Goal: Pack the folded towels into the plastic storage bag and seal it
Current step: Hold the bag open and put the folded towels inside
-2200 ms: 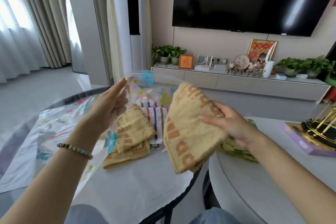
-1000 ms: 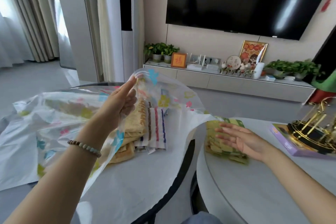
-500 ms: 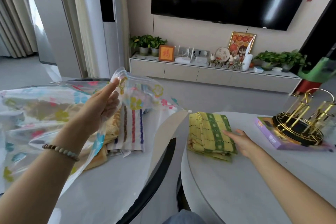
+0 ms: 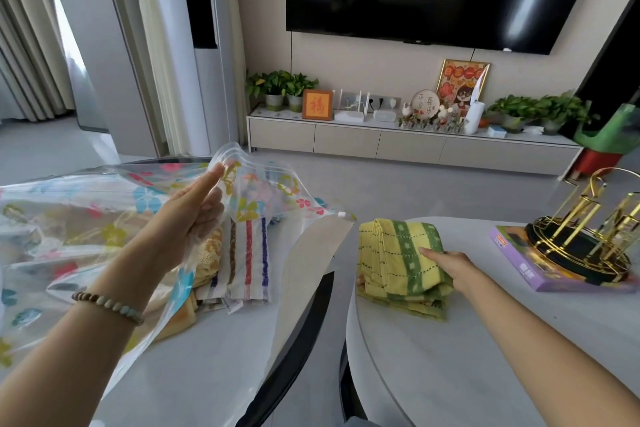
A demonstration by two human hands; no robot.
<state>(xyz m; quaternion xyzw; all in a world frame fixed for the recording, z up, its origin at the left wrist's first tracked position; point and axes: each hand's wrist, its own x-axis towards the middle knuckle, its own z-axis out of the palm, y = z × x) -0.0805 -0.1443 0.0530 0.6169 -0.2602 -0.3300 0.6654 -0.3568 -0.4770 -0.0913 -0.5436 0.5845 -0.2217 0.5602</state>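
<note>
Left hand raised over the left worktop. Its fingers are straight and released, not clenched, propping up the upper lip of the plastic storage bag. Bag is clear film with a flower print and lies on the left worktop, mouth gaping toward the right. The lower lip trails over the worktop's dark rim.

Inside the bag, just behind the mouth: a striped towel, folded, beside a folded orange towel on its left. Both lie flat under the lifted film.

Right hand rests on the right side of a folded yellow-green towel. This towel sits outside the bag, on the left edge of the right worktop, near the bag's mouth. One digit lies along the top of the towel. The others are hidden, so cannot tell whether they are grasping it.

Far right on the same worktop: a gold wire rack standing on a purple box.
</note>
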